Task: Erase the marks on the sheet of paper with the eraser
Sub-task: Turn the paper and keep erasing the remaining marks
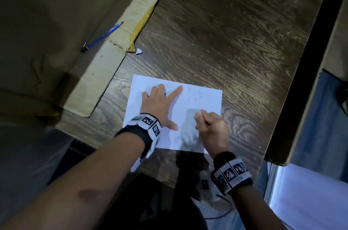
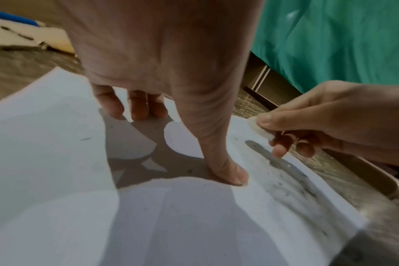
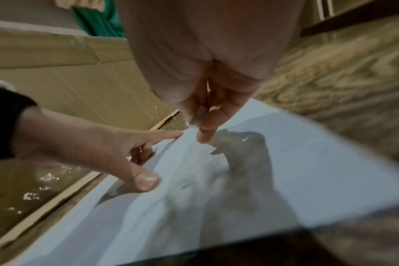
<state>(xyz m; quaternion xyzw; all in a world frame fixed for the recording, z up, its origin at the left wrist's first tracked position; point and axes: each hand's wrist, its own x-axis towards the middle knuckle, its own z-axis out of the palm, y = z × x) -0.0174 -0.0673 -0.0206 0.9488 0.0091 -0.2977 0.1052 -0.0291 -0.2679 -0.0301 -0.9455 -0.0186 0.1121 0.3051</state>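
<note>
A white sheet of paper (image 1: 203, 131) lies on the dark wood table, with faint thin pencil marks (image 1: 195, 98) near its far right part. My left hand (image 1: 165, 106) lies flat on the sheet's left half with the fingers spread; its thumb (image 2: 230, 172) presses the paper (image 2: 57, 171). My right hand (image 1: 202, 122) pinches a small pale eraser (image 1: 198, 114) over the sheet's right half. In the left wrist view the eraser (image 2: 261, 128) hangs just off the paper above its own shadow. In the right wrist view it (image 3: 197, 115) shows between thumb and forefinger.
A cardboard box flap (image 1: 105, 71) borders the sheet on the left, with a blue pencil (image 1: 102, 36) lying on the box. A small white scrap (image 1: 139, 51) sits by the flap. Eraser crumbs dot the table. A dark raised rail (image 1: 305, 64) runs along the right.
</note>
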